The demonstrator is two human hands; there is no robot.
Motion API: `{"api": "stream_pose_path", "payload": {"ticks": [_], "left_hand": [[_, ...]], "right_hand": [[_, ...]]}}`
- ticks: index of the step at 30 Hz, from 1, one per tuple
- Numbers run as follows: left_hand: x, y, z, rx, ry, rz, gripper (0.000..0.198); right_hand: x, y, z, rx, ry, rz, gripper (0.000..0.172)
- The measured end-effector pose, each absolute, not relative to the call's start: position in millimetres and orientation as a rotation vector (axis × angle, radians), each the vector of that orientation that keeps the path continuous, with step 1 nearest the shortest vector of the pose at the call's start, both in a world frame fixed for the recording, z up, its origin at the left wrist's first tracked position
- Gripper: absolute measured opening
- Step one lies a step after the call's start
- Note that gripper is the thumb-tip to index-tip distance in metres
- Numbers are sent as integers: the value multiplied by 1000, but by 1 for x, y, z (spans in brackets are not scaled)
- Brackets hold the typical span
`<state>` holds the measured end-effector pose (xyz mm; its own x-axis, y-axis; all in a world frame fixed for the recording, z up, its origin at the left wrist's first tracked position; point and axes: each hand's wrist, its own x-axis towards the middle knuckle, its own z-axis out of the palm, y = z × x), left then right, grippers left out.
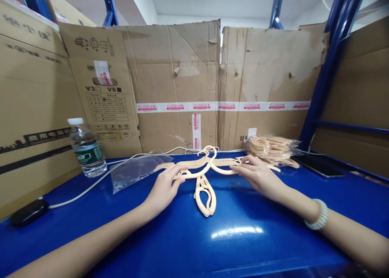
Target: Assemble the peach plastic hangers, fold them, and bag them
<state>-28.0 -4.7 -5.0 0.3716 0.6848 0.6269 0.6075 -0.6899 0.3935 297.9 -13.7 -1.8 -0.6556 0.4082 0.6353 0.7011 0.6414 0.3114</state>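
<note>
Water bottle (87,150), white cap, green label, upright at left on blue table (231,233). Crumpled clear plastic bag (136,169) lies flat just right of it. White cable (91,183) runs from black device (28,212) at the left edge, past the bottle, along the back. Cardboard boxes (176,75) wall the back and both sides, crossed by a red-and-white tape strip (212,106). Dark tablet (319,165) lies flat at right, near blue post (326,71). Bagged bundle of hangers (272,148) sits beside the tablet.

Glossy blue shelf (194,245), taped cardboard walls (176,79), blue steel uprights (330,71).
</note>
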Motion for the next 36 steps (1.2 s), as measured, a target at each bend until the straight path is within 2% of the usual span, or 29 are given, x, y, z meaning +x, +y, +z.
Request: {"api": "stream_pose_path", "payload": {"ticks": [2, 5, 12, 17, 22, 26, 31, 36], "left_hand": [[-28, -2, -7, 2436, 1222, 1223, 27], [-28, -1, -10, 2322, 1234, 1235, 26], [-25, -5, -10, 2248, 1235, 1281, 25], [-25, -5, -9, 2208, 1233, 1308, 24], [-25, -4, -8, 2125, 1195, 1336, 23], [-23, -4, -8, 1764, 1040, 1313, 25], [-18, -10, -3, 1090, 912, 1309, 26], [-12, -14, 4, 989, 912, 1326, 27]], "right_hand": [[299, -15, 0, -964, -2251, -925, 27], [301, -17, -1, -1129, -2173, -1028, 27], [297, -21, -3, -1124, -2226, -997, 28], [297, -20, -5, -1061, -2149, -617, 19], [299, -13, -5, -1025, -1938, -12, 38], [299, -11, -5, -1031, -1880, 466, 37], [298, -12, 0, -961, -1809, 666, 36], [301, -12, 4, -956, -1778, 769, 41]]}}
